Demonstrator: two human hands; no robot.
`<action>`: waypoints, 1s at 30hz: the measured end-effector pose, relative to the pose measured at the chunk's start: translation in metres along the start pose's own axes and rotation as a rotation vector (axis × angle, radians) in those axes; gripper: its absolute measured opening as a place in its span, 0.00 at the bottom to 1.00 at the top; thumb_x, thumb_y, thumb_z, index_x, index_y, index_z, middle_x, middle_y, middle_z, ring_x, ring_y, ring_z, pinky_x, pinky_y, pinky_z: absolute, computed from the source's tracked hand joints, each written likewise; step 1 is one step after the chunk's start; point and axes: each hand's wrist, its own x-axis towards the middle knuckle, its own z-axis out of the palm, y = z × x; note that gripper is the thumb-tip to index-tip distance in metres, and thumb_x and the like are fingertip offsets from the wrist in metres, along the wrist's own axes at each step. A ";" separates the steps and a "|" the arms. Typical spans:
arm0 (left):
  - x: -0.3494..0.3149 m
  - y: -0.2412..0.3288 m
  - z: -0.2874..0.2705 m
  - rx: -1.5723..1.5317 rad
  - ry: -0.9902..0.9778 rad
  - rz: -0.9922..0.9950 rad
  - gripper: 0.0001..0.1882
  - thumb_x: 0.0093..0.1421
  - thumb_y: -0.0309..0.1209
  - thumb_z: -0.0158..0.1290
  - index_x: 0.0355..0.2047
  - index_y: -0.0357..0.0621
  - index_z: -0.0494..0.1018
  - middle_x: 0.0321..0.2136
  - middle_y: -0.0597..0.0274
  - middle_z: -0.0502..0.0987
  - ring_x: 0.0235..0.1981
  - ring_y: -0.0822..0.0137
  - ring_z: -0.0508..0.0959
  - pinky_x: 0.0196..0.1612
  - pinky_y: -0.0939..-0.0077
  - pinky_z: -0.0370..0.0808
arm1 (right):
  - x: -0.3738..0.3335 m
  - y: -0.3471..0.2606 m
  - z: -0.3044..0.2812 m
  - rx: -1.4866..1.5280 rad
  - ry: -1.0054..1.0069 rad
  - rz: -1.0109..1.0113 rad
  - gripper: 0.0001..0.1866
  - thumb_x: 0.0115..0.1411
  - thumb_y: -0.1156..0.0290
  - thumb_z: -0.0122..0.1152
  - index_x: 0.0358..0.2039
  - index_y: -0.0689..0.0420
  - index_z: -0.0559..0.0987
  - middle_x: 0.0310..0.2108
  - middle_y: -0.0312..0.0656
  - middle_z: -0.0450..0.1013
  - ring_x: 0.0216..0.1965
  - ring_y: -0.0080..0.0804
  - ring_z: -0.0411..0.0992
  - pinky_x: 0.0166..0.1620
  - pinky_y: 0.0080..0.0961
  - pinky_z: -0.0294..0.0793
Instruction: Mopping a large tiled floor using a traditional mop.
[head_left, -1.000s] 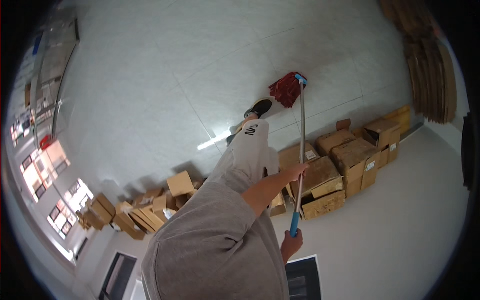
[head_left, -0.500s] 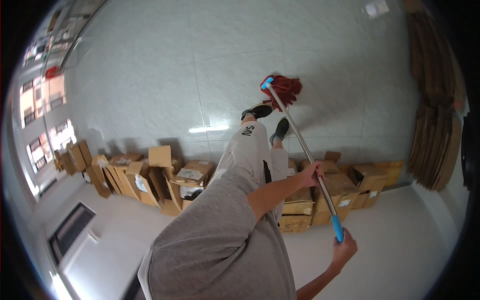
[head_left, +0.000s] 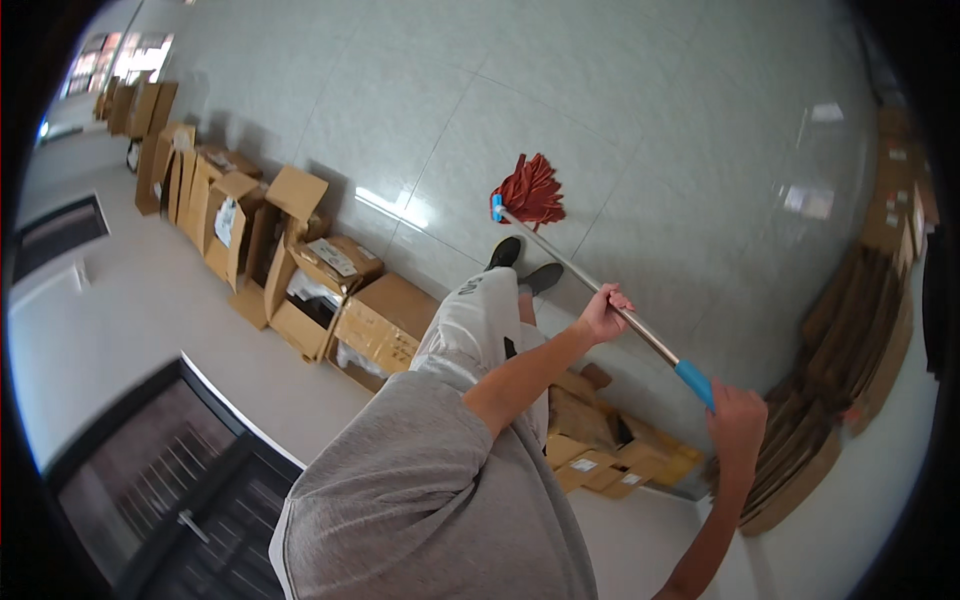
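Note:
A mop with a red strand head [head_left: 532, 190], a blue clamp [head_left: 497, 207] and a slim metal pole [head_left: 650, 340] slants across the view. Its strands lie fanned out on the floor just beyond my shoes [head_left: 505, 252]. My left hand [head_left: 606, 314] is closed around the middle of the pole. At the upper end, my right hand [head_left: 737, 412] wraps the tip of the blue grip [head_left: 694, 382], hiding its very end.
Glossy grey tiles [head_left: 420, 100] spread out ahead. Opened cardboard boxes [head_left: 385, 320] line the wall to my left and behind me. Flattened cardboard [head_left: 850, 330] leans in stacks along the right wall. A dark door [head_left: 200, 500] stands at the lower left.
My view has turned, bringing the dark door into sight. The pole slants more sideways, with both hands still on it. The mop head lies farther left in view, and my feet have shifted.

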 end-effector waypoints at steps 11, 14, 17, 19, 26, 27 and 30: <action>-0.192 0.152 -0.060 -0.225 -0.154 0.407 0.18 0.60 0.29 0.46 0.15 0.52 0.55 0.11 0.71 0.57 0.15 0.71 0.62 0.32 0.70 0.71 | 0.068 -0.235 -0.054 -0.108 0.019 -0.341 0.11 0.44 0.71 0.67 0.28 0.52 0.74 0.22 0.41 0.73 0.24 0.44 0.74 0.28 0.39 0.72; -0.249 0.184 -0.099 -0.269 -0.128 0.582 0.17 0.61 0.31 0.45 0.16 0.52 0.56 0.11 0.72 0.56 0.16 0.71 0.61 0.35 0.70 0.71 | 0.059 -0.306 -0.050 -0.069 0.007 -0.384 0.11 0.45 0.71 0.67 0.29 0.53 0.75 0.23 0.41 0.74 0.24 0.44 0.74 0.27 0.39 0.72; -0.294 0.200 -0.119 -0.347 -0.111 0.639 0.15 0.61 0.32 0.46 0.17 0.51 0.56 0.12 0.72 0.56 0.16 0.71 0.61 0.29 0.70 0.71 | 0.045 -0.351 -0.055 -0.016 -0.011 -0.395 0.11 0.45 0.71 0.67 0.30 0.53 0.76 0.23 0.42 0.75 0.24 0.45 0.74 0.27 0.39 0.72; -0.307 0.190 -0.102 -0.294 -0.056 0.719 0.13 0.61 0.31 0.45 0.20 0.50 0.58 0.13 0.70 0.58 0.16 0.69 0.62 0.27 0.70 0.71 | 0.039 -0.363 -0.066 -0.011 -0.019 -0.369 0.11 0.45 0.72 0.67 0.31 0.54 0.77 0.24 0.43 0.75 0.25 0.46 0.74 0.27 0.40 0.72; -0.243 0.118 -0.064 -0.008 0.326 0.653 0.09 0.64 0.32 0.43 0.33 0.38 0.63 0.20 0.55 0.68 0.23 0.59 0.73 0.26 0.65 0.76 | 0.014 -0.291 -0.126 0.011 -0.174 -0.077 0.11 0.46 0.72 0.67 0.33 0.56 0.79 0.24 0.51 0.74 0.30 0.53 0.73 0.34 0.45 0.70; -0.240 0.080 -0.039 0.085 0.419 0.582 0.10 0.64 0.32 0.44 0.35 0.36 0.63 0.21 0.54 0.69 0.24 0.59 0.75 0.27 0.66 0.77 | -0.001 -0.271 -0.132 0.038 -0.176 -0.018 0.11 0.46 0.72 0.67 0.33 0.56 0.79 0.24 0.51 0.74 0.30 0.53 0.73 0.34 0.45 0.70; -0.204 0.011 0.037 0.261 0.534 0.537 0.09 0.63 0.30 0.43 0.32 0.35 0.65 0.21 0.52 0.71 0.25 0.59 0.75 0.27 0.66 0.76 | -0.009 -0.199 -0.190 0.004 -0.185 0.080 0.10 0.47 0.70 0.67 0.29 0.55 0.77 0.24 0.49 0.75 0.30 0.52 0.74 0.34 0.45 0.71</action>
